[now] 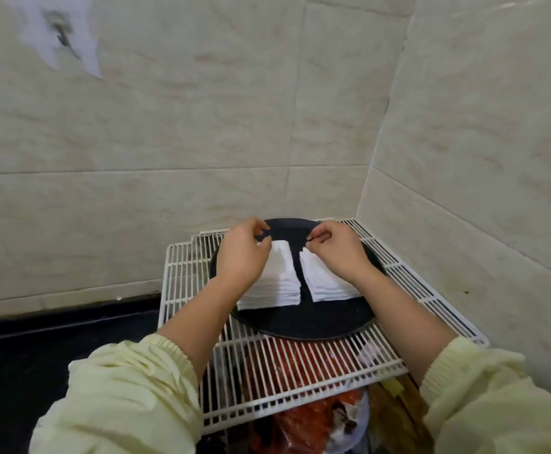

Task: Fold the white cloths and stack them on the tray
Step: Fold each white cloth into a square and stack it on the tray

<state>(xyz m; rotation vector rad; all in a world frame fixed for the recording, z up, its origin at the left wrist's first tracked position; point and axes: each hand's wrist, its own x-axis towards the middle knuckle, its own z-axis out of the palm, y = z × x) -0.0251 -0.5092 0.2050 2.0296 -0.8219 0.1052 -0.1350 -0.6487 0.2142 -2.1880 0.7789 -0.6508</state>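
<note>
A round dark tray (303, 322) sits on a white wire rack (185, 290) in the corner. Two stacks of folded white cloths lie side by side on it: the left stack (280, 276) and the right stack (326, 286), with a narrow gap between them. My left hand (244, 253) lies over the left stack, its thumb and fingers curled and pinching at the stack's far edge. My right hand (336, 250) lies over the right stack, fingertips pinching the far corner of its top cloth. Both hands hide the outer parts of the stacks.
Tiled walls close in behind and to the right of the rack. Under the rack lie red packets and a plastic bag (303, 421). A dark counter (54, 339) stretches to the left. The rack's near strip, in front of the tray, holds nothing.
</note>
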